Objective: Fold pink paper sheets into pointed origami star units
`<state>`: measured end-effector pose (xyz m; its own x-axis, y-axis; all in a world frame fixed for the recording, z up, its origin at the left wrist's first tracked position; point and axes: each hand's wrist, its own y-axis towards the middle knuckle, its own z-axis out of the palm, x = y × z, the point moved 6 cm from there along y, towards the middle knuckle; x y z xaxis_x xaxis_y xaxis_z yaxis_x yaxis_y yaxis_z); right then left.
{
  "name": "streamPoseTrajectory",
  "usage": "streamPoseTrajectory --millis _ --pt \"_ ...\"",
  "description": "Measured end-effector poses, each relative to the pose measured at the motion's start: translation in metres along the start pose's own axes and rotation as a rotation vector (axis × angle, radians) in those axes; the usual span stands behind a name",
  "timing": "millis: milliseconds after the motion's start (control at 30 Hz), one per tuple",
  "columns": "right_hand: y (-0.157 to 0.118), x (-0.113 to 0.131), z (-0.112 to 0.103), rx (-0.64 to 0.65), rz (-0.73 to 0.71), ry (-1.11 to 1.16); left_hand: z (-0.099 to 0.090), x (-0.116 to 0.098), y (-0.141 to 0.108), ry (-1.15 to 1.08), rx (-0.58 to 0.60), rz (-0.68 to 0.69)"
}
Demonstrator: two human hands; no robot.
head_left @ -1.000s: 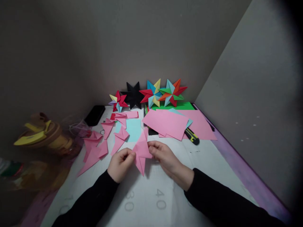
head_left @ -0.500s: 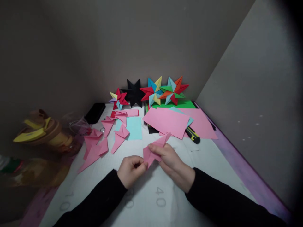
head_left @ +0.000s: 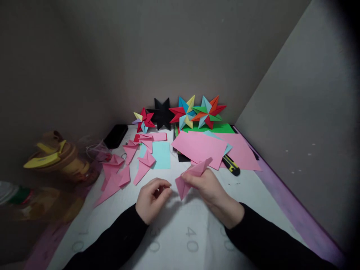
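Observation:
My right hand [head_left: 212, 191] grips a folded pink paper piece [head_left: 183, 189] between thumb and fingers, with one point up to the right and another pointing down. Just left of it, my left hand [head_left: 153, 198] is curled with thumb and index finger slightly apart, holding nothing and not touching the paper. Several folded pink pieces [head_left: 112, 185] lie on the white table [head_left: 174, 232] at the left. Behind the held piece are flat pink sheets [head_left: 201, 147] and a black and yellow cutter [head_left: 231, 165].
Paper stars [head_left: 187, 113] in mixed colours and a black star [head_left: 162, 114] lean on the back wall. A black phone [head_left: 116, 135] lies at the back left. A brown cup [head_left: 64, 161] and a bottle [head_left: 36, 198] stand at the left edge. A light blue sheet [head_left: 161, 154] lies mid-table.
My left hand has let go of the pink piece and moved slightly left. My right hand has moved right with the piece, which has turned somewhat.

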<state>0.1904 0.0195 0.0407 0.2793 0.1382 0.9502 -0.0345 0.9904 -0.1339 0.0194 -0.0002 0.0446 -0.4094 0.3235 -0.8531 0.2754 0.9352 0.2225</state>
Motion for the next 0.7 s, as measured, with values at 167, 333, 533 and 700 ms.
streamPoseTrajectory --millis 167,333,533,700 --pt "-0.014 -0.019 0.023 0.179 0.046 -0.144 -0.005 -0.010 -0.001 0.054 0.020 0.128" --pt "-0.013 -0.032 0.023 0.184 0.099 -0.157 -0.010 -0.003 -0.002 0.027 -0.029 0.066" --pt "-0.013 -0.032 0.020 0.144 0.093 -0.264 -0.009 -0.004 0.001 0.072 0.014 0.085" --pt "-0.010 -0.031 0.015 0.119 0.107 -0.225 -0.030 -0.003 0.006 0.085 -0.067 0.097"
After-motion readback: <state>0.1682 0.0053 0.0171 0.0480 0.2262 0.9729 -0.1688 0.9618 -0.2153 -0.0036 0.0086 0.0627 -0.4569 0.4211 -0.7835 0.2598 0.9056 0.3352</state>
